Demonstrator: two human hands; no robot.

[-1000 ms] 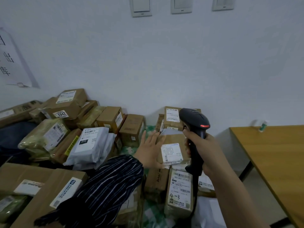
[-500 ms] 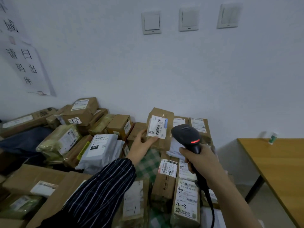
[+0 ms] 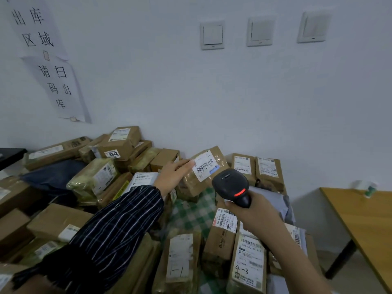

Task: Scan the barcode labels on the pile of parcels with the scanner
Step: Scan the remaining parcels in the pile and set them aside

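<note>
My left hand [image 3: 172, 175] holds a small brown taped parcel [image 3: 202, 174] by its left edge, lifted and tilted so its white barcode label [image 3: 205, 165] faces me. My right hand [image 3: 251, 213] grips the handle of a black scanner [image 3: 231, 184], its head just below and right of the label and a red light showing on its back. Around and below lies the pile of parcels [image 3: 220, 236], brown boxes and bags with white labels, on a green checked cloth [image 3: 194, 213].
More boxes [image 3: 118, 145] and a dark blue bag [image 3: 51, 175] are stacked at the left against the white wall. A wooden table [image 3: 364, 219] stands at the right with a small bottle [image 3: 370, 188] on it. Three wall switches [image 3: 259, 30] and paper signs [image 3: 57, 85] hang above.
My left hand picked a small parcel out of the pile, raised it and tipped its label toward the scanner. My right hand has brought the scanner under the label.
</note>
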